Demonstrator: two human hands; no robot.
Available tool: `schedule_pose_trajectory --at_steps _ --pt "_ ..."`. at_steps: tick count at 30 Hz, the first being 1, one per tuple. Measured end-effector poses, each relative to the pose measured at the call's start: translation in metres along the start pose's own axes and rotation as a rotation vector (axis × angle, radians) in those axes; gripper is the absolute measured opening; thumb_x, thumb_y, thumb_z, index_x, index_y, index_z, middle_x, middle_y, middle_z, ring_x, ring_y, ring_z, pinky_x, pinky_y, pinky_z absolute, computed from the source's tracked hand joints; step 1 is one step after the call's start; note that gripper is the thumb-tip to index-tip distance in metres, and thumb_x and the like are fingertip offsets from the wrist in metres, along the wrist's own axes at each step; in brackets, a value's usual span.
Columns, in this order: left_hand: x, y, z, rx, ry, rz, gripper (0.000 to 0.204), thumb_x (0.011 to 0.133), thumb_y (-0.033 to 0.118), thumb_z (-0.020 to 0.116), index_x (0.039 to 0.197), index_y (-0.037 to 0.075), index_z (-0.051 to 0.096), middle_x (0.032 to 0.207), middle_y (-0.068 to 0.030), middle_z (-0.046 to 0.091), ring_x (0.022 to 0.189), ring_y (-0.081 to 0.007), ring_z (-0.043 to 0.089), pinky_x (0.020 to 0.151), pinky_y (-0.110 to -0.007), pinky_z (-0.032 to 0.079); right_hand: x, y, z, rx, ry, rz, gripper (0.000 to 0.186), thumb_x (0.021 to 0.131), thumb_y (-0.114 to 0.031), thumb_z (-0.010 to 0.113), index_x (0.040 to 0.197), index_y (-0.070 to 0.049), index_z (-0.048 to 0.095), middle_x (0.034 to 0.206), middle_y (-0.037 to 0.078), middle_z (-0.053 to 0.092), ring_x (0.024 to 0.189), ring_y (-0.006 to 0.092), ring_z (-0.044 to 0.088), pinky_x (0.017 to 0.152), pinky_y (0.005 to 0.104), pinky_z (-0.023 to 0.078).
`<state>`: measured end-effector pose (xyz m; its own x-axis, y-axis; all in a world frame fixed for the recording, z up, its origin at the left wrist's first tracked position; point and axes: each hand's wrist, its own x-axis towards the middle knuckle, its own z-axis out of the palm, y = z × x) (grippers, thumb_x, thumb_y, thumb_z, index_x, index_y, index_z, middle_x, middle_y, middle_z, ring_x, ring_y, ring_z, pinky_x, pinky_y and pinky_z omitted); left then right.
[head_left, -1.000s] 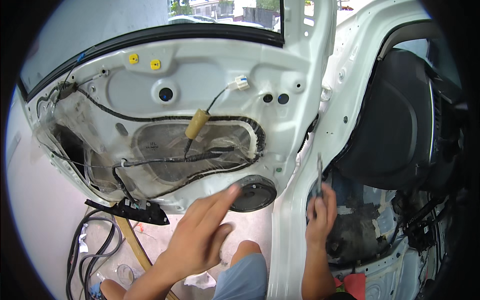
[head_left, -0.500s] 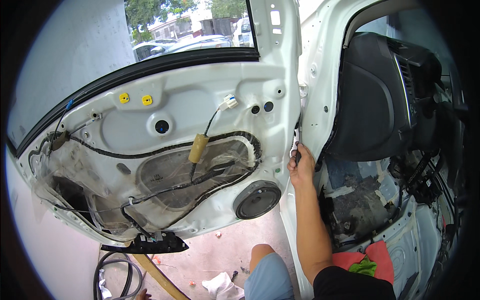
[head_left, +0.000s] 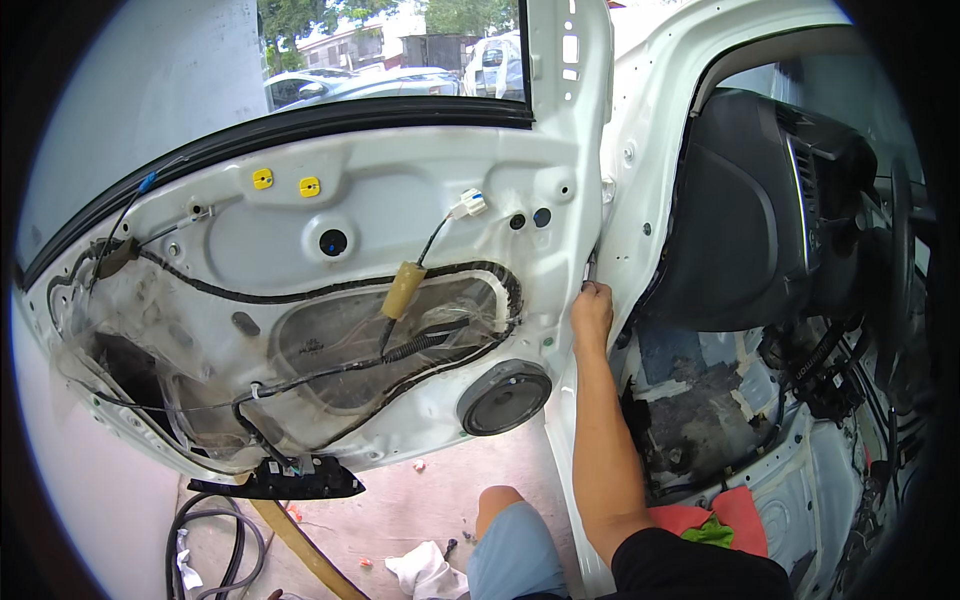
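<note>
My right hand point(head_left: 592, 312) reaches into the narrow gap between the open white car door point(head_left: 420, 160) and the door pillar point(head_left: 640, 190). Its fingers are closed on a slim hand tool point(head_left: 589, 268). Only a bit of metal shows above the fist; the handle is hidden in the palm. Of my left hand point(head_left: 275, 596), just a sliver shows at the lower edge, low and away from the door, its fingers hidden.
The bare door carries a round speaker point(head_left: 505, 398), a hanging white connector point(head_left: 468, 203) and a wiring harness point(head_left: 330, 378). Right lies the stripped cabin with a dark dashboard point(head_left: 740, 200) and red cloth point(head_left: 740, 515). Below are a black hose point(head_left: 180, 530) and white cloth point(head_left: 425, 572).
My right hand has turned and shifted up slightly along the gap, hiding the tool's dark handle. My left hand has slipped almost out of view. The view has shifted a little.
</note>
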<state>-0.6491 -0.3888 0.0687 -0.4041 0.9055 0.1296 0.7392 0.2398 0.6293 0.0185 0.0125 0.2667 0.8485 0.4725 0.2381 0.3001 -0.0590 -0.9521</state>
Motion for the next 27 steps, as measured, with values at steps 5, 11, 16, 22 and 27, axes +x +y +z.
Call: schedule_pose_trajectory --at_steps 5,11,16,22,27 --pt "0.011 0.003 0.007 0.095 -0.093 0.022 0.038 0.097 0.004 0.045 0.128 0.003 0.067 0.093 -0.018 0.073 0.082 -0.0282 0.07 0.075 -0.039 0.055 0.006 0.01 0.024 0.667 -0.057 0.253 0.039 0.094 -0.017 0.044 0.11 0.009 0.067 0.107 0.02 0.07 0.096 0.0294 0.065 0.089 0.0379 0.05" --pt "0.011 -0.002 0.004 0.081 -0.125 -0.053 0.036 0.098 0.01 0.047 0.127 0.005 0.068 0.093 -0.019 0.074 0.085 -0.0321 0.071 0.078 -0.042 0.055 0.024 0.032 0.037 0.718 -0.085 0.212 0.037 0.094 -0.014 0.042 0.102 0.009 0.07 0.102 0.018 0.07 0.089 0.0285 0.066 0.083 0.0369 0.052" --pt "0.01 -0.008 0.002 0.07 -0.124 -0.026 0.035 0.097 0.011 0.049 0.125 0.005 0.069 0.092 -0.0186 0.074 0.084 -0.0321 0.071 0.076 -0.043 0.055 0.016 0.019 0.026 0.64 -0.139 0.174 0.039 0.1 -0.022 0.047 0.123 0.008 0.056 0.12 0.023 0.063 0.108 0.0323 0.061 0.096 0.0399 0.046" --pt "0.01 -0.008 0.007 0.074 -0.133 -0.027 0.033 0.096 0.008 0.05 0.122 0.005 0.07 0.091 -0.0183 0.074 0.083 -0.0327 0.071 0.076 -0.042 0.056 -0.003 -0.011 -0.01 0.19 -0.034 -0.088 0.035 0.099 -0.022 0.054 0.11 0.008 0.068 0.101 0.022 0.072 0.093 0.0307 0.067 0.086 0.0375 0.05" --pt "0.017 -0.011 0.016 0.09 -0.192 -0.004 0.034 0.094 0.006 0.049 0.121 0.004 0.07 0.086 -0.0168 0.074 0.08 -0.0316 0.071 0.075 -0.041 0.056 -0.009 -0.012 -0.018 -0.009 -0.014 -0.211 0.037 0.098 -0.023 0.053 0.117 0.005 0.069 0.104 0.029 0.07 0.098 0.0429 0.067 0.088 0.0442 0.05"
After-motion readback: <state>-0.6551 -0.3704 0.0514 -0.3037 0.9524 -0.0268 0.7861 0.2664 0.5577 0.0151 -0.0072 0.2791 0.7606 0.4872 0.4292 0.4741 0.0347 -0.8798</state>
